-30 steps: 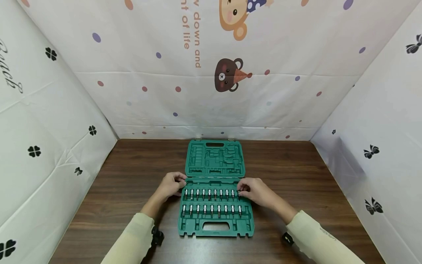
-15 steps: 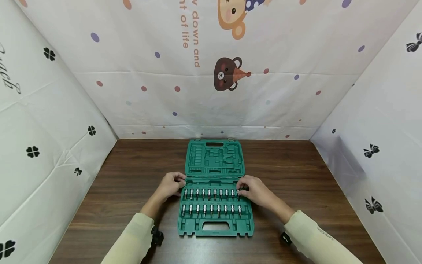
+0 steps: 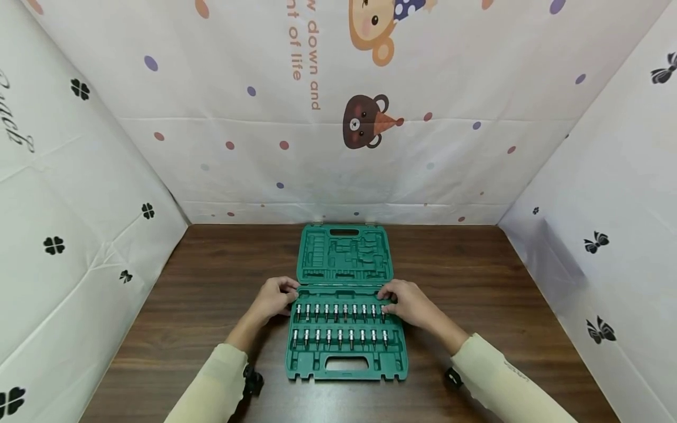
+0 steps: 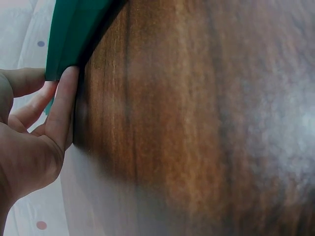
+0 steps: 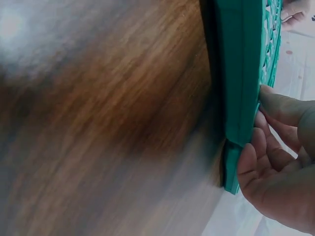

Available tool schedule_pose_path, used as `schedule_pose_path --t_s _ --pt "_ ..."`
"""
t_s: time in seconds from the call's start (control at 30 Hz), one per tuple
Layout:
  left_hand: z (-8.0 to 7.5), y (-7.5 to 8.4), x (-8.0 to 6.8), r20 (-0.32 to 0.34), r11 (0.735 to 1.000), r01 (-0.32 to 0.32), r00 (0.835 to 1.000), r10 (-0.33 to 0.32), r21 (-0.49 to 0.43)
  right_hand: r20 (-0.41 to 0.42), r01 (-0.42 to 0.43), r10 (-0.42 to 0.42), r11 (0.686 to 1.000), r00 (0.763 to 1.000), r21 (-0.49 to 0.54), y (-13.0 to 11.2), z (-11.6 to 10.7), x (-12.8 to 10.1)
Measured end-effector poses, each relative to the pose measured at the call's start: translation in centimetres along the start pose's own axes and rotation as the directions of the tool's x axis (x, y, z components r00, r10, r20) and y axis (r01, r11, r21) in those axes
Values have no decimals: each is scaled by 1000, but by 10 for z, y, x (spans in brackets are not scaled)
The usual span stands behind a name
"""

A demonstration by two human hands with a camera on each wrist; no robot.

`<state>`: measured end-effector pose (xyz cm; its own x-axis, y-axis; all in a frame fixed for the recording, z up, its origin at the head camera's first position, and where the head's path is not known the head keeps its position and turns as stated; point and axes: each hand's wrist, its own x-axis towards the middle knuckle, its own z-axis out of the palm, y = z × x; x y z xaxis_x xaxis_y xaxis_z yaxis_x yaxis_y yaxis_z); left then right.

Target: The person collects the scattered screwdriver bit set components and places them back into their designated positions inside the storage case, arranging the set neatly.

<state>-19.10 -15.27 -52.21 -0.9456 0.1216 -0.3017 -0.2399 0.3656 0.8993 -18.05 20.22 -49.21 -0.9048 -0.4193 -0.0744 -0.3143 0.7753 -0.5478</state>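
A green socket-set case (image 3: 346,355) lies unfolded on the table, with two rows of silver bit sockets (image 3: 345,312) in its near half. My left hand (image 3: 274,298) holds the case's left edge near the hinge, thumb on the rim and fingers along the side, as the left wrist view shows. At the right end of the upper row, my right hand (image 3: 409,304) has its thumb against the last bit socket (image 3: 383,315). Its index finger stands apart from the thumb. In the right wrist view, the other fingers (image 5: 247,160) rest loosely curled by the case's side.
The case's lid (image 3: 345,254) lies flat behind, its moulded slots facing up. Dark wood tabletop (image 3: 233,252) surrounds the case. White printed cloth (image 3: 238,170) stands along the back and both sides.
My right index finger has lifted away from the thumb, and more of the last bit socket shows in its slot. The right wrist has shifted slightly left. My left hand stays put.
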Motion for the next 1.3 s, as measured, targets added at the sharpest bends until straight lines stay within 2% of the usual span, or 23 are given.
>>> schedule_pose_path --t_s 0.17,0.4,1.3 --pt "1 -1 0 -2 1000 -1 1000 1 -6 15 0 0 1000 1000 -7 -4 1 1" --pt "3 -3 1 -9 1000 -2 1000 2 2 12 -43 42 999 999 19 -3 4 3" --pt "2 -3 5 13 1000 2 1000 -2 -21 -5 -36 37 999 999 31 0 4 2"
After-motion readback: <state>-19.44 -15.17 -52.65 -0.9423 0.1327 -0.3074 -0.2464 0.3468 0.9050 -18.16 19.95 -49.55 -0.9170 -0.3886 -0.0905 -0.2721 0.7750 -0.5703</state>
